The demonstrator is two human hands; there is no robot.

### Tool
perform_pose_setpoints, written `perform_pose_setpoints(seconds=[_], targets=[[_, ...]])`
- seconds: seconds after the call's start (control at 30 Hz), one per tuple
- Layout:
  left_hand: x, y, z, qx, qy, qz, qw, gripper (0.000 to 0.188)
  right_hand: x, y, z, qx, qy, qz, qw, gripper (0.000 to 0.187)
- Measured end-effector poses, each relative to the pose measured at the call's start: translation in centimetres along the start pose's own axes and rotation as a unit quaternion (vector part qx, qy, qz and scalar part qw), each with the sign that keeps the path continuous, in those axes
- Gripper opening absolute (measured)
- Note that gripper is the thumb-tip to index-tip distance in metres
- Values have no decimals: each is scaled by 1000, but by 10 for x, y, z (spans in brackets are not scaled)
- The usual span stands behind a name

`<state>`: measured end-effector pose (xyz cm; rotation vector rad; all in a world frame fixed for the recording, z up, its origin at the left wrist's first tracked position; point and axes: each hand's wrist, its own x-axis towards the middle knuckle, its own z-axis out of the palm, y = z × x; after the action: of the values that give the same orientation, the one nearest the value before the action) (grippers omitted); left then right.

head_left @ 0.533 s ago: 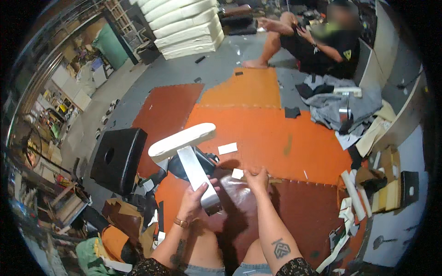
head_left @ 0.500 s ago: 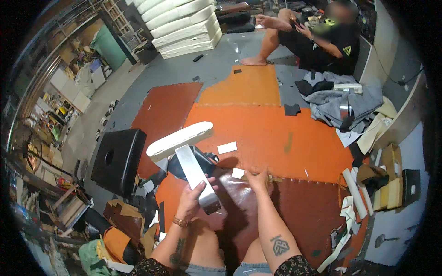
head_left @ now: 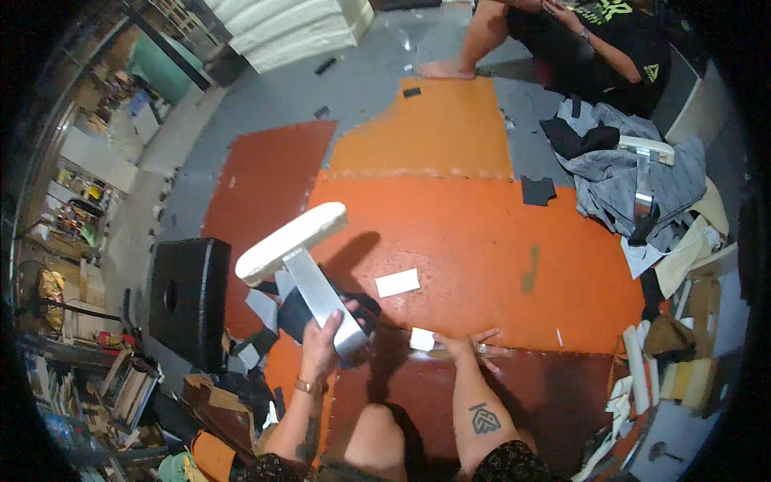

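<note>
My left hand (head_left: 321, 344) is closed round the silver metal bracket (head_left: 319, 291) of an armrest, whose long padded top (head_left: 291, 243) is cream-white. The armrest is held tilted above the floor, over a dark bundle (head_left: 297, 315) it partly hides. Low over the floor mat, my right hand (head_left: 466, 345) has its fingers spread. Its thumb side lies against a small white piece (head_left: 422, 339); whether it presses on it I cannot tell. A larger white rectangle (head_left: 397, 283) lies flat just beyond.
At the left stands a black padded block (head_left: 189, 299). A second armrest (head_left: 647, 151) rests on grey cloth (head_left: 618, 181) at the right, near a seated person (head_left: 594, 48). White foam slabs (head_left: 297, 32) are stacked at the back. Scraps and rolls (head_left: 637, 369) lie along the right side.
The view has tipped down. My right hand's fingers have spread out over the mat beside the small white piece. The left hand still holds the armrest at much the same tilt.
</note>
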<state>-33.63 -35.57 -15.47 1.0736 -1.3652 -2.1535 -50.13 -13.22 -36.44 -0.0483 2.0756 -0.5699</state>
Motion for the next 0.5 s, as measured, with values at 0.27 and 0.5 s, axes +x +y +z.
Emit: perform_pose_setpoints(seconds=[0.27, 0.5], targets=[[188, 28, -11, -10, 90, 31, 995, 40, -6, 14, -3, 200, -95, 19, 975, 86], [369, 59, -79, 25, 148, 61, 987, 48, -37, -75, -50, -27, -90, 252, 963, 118]])
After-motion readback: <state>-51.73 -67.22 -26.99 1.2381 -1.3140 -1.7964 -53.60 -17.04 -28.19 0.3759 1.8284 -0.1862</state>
